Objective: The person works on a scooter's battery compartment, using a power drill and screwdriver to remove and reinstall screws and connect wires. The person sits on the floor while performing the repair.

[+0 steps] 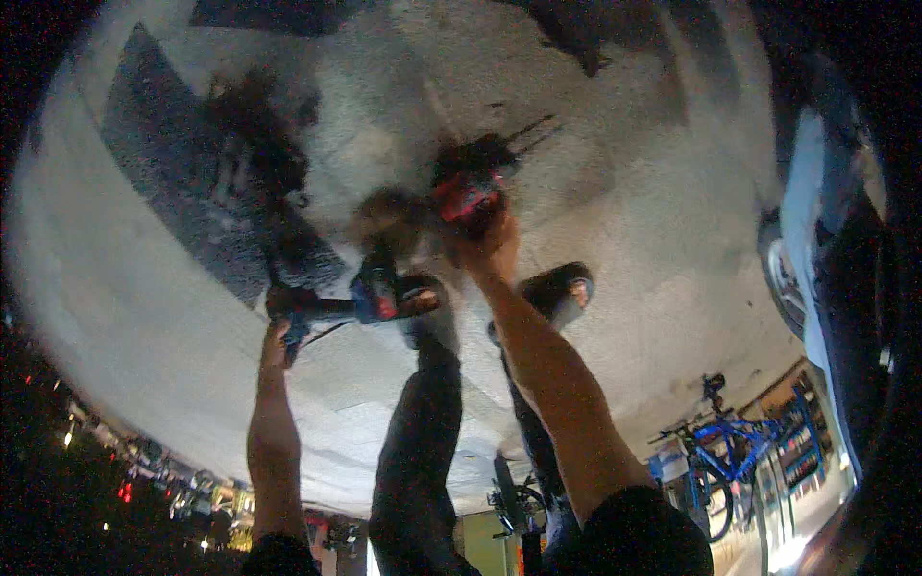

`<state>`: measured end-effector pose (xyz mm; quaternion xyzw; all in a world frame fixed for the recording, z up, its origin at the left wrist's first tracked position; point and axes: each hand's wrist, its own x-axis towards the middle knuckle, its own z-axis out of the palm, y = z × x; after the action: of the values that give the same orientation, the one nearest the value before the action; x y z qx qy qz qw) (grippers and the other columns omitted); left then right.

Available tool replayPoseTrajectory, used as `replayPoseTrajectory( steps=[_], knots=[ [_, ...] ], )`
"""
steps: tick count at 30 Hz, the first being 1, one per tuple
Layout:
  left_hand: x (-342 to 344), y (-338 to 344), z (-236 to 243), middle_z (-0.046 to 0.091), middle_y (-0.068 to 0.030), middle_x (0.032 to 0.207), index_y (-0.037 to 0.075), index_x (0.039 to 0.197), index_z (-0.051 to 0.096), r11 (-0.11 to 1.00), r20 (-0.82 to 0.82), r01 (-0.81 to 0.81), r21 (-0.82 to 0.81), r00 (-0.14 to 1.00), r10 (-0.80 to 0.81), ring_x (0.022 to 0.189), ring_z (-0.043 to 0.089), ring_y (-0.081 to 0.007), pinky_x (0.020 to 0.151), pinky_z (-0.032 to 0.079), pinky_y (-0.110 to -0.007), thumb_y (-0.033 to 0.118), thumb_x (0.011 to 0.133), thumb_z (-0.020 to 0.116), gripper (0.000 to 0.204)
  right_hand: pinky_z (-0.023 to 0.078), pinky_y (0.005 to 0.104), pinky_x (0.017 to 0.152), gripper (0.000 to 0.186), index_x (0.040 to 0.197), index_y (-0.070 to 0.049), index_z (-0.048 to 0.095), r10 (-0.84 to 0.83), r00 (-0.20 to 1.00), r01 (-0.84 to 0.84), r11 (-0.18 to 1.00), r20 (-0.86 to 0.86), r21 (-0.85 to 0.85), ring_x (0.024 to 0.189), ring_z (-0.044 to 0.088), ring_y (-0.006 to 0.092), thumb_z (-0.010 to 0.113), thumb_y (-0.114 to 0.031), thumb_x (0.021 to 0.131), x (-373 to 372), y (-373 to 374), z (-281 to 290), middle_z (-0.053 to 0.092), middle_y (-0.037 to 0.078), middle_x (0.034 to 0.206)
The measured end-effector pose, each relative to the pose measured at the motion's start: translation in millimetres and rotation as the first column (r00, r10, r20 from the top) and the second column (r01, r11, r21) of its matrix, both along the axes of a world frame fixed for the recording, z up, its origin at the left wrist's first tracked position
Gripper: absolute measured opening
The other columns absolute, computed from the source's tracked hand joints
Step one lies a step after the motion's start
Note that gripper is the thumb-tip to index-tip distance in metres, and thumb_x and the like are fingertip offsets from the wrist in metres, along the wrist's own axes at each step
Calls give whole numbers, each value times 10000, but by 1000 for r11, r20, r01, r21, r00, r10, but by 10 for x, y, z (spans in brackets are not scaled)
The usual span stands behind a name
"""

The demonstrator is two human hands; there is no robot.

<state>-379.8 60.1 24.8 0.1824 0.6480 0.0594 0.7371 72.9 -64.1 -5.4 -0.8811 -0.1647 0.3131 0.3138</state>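
My left hand is closed around the handle end of a dark, blue-and-red power tool. The tool's body stretches right, in front of my left foot, and a blurred brownish round shape shows just beyond it; whether the two are joined I cannot tell. Farther out and to the right, my right hand grips a red-and-black object whose exact kind is blurred. Thin dark rods project from its far side toward the upper right.
A dark mat lies on the pale concrete floor at the left, with a dark, unclear object on it. My feet stand beneath my arms. A car borders the right side. A blue bicycle and shelves appear lower right.
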Motion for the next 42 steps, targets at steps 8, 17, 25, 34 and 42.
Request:
replayPoseTrajectory(
  steps=[8, 17, 25, 34, 42],
  knots=[
    [130, 102, -275, 553, -69, 1147, 131, 1286, 500, 996, -307, -53, 67, 949, 71, 1051, 536, -220, 891, 479, -403, 352, 799, 725, 580, 405, 484, 884, 641, 1308, -107, 412, 313, 852, -159, 918, 419, -362, 1045, 537, 346, 662, -237, 732, 479, -584, -268, 574, 150, 1097],
    [1628, -98, 841, 610, -34, 1040, 116, 1194, 580, 916, -266, 281, 285, 942, -207, 862, 585, -192, 771, 480, -389, 253, 840, 691, 395, 417, 466, 919, 583, 1227, -100, 476, 313, 934, -242, 909, 171, -339, 1065, 545, 354, 675, -223, 693, 1692, -1301, 801, 590, 141, 1090],
    [5786, -168, 2202, 629, -155, 1053, 29, 1099, 625, 255, -222, 614, 747, 591, -775, 953, 633, -303, 784, 513, -380, 135, 832, 673, 291, 430, 445, 911, 514, 1173, -67, 489, 317, 942, -255, 889, 110, -381, 1062, 563, 311, 641, -229, 710, 2421, -1872, 1262, 604, 135, 1059],
    [8865, -240, 2506, 572, -182, 1156, 49, 1171, 599, -465, -493, 165, 870, 304, -815, 1074, 546, -380, 910, 473, -402, 73, 787, 675, 392, 406, 442, 906, 630, 1240, -93, 457, 260, 953, -162, 872, 155, -462, 1082, 536, 311, 720, -281, 700, 2620, -1751, 803, 574, 119, 1130],
    [9852, 39, 2176, 594, -125, 967, 89, 1067, 652, -689, -688, -201, 696, 87, -720, 866, 610, -340, 739, 516, -407, 125, 749, 728, 329, 384, 463, 950, 693, 1232, -48, 462, 120, 946, -22, 951, 302, -309, 1147, 500, 321, 757, -330, 672, 2429, -1736, -224, 536, 163, 1196]
  ],
)
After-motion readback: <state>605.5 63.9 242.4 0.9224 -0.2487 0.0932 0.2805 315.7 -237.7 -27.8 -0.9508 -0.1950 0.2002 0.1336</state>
